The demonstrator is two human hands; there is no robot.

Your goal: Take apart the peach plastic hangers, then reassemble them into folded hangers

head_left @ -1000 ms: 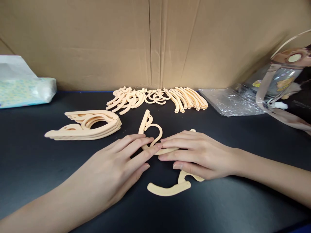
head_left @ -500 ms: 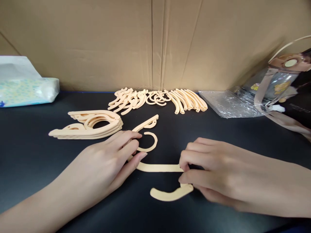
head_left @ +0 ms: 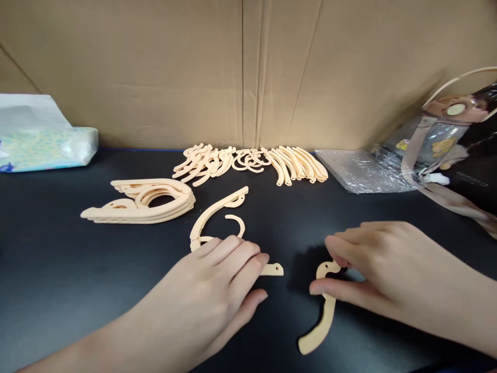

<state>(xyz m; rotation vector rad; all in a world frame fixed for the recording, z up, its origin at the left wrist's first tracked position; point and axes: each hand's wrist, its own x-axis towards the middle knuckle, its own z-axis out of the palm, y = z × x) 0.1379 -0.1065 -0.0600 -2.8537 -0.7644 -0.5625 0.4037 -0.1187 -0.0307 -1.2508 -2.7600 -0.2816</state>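
Note:
A cream hanger (head_left: 213, 210) with a curved hook (head_left: 241, 226) lies on the black table. My left hand (head_left: 217, 290) is over its lower arm, fingers bent around that arm; the arm's end with a small hole (head_left: 277, 269) sticks out to the right. Between thumb and fingers my right hand (head_left: 373, 269) pinches a loose curved piece (head_left: 320, 324), which has a small hole near its upper end and points down toward the front edge. The two parts are apart. What lies beneath the left palm is hidden.
A stack of cream hangers (head_left: 142, 210) lies at the left. Loose pieces form piles (head_left: 205, 163) and a row (head_left: 301, 165) along the cardboard (head_left: 155, 77). Tissues (head_left: 50, 147) sit far left; a plastic bag (head_left: 357, 171) and a strapped bottle (head_left: 438, 134) are at the right.
My left hand has slid right and nearer, over the hanger's lower arm. My right hand has moved right, away from that arm, and the loose piece has turned to point downward.

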